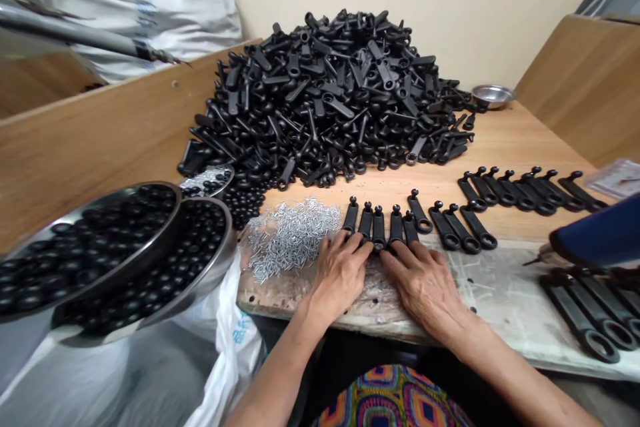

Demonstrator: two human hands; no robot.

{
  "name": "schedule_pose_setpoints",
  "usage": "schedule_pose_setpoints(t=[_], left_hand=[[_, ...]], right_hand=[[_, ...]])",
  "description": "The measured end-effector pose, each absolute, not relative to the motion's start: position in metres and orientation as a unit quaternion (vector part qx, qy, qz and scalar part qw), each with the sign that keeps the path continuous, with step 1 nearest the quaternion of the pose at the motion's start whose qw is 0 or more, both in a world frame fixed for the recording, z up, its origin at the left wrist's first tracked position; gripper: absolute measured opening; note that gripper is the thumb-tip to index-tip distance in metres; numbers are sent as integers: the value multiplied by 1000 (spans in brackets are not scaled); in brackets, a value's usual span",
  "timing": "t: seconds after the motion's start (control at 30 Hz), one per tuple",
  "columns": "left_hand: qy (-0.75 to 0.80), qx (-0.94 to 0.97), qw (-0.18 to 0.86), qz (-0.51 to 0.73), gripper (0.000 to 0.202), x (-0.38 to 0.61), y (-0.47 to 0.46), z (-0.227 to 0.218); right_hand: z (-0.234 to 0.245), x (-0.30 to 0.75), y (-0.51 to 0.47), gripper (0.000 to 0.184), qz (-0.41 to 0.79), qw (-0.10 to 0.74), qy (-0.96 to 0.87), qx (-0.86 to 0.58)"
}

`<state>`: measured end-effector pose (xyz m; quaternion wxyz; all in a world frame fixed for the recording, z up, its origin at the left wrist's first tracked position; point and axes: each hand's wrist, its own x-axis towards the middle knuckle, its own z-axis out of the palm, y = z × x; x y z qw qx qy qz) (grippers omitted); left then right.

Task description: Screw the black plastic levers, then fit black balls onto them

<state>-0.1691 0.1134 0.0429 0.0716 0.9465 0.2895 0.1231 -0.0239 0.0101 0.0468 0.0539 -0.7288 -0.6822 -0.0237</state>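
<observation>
A short row of black plastic crank handles (379,227), each with a ring at one end and a knobbed stub at the other, lies at the table's front. My left hand (341,272) rests on the ring ends of the leftmost ones, fingers stretched forward and partly covering them. My right hand (424,278) lies beside it, fingers spread, its fingertips touching the ring ends on the row's right side. Neither hand lifts a handle. Just left of my left hand is a heap of small silver pins (293,233).
A big pile of black handles (330,93) fills the back. Metal bowls of black balls (145,273) stand left. More handles lie in rows (530,190) to the right, near a blue power tool (600,230). A metal dish (493,97) sits at the back right.
</observation>
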Motion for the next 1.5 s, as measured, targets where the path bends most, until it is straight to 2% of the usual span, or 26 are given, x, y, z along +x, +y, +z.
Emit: schedule_pose_setpoints(t=[0.2, 0.33, 0.5, 0.67, 0.93, 1.2, 1.5], left_hand=[[265, 953, 98, 111, 37, -172, 116, 38], [253, 957, 107, 94, 40, -169, 119, 39], [261, 958, 98, 72, 33, -161, 120, 46], [282, 952, 98, 63, 26, -156, 115, 48], [296, 945, 124, 70, 22, -159, 99, 47], [315, 936, 145, 59, 25, -175, 84, 48], [325, 929, 172, 50, 23, -196, 64, 53]], right_hand=[[40, -32, 11, 42, -45, 45, -685, -726], [37, -31, 14, 37, -64, 43, -685, -724], [39, -20, 7, 33, -115, 71, -645, -752], [41, -20, -4, 29, -138, 54, -609, -779], [43, -26, -5, 34, -156, 34, -579, -799], [44, -29, -1, 29, -152, 28, -593, -790], [36, -22, 3, 29, -136, 87, -628, -761]])
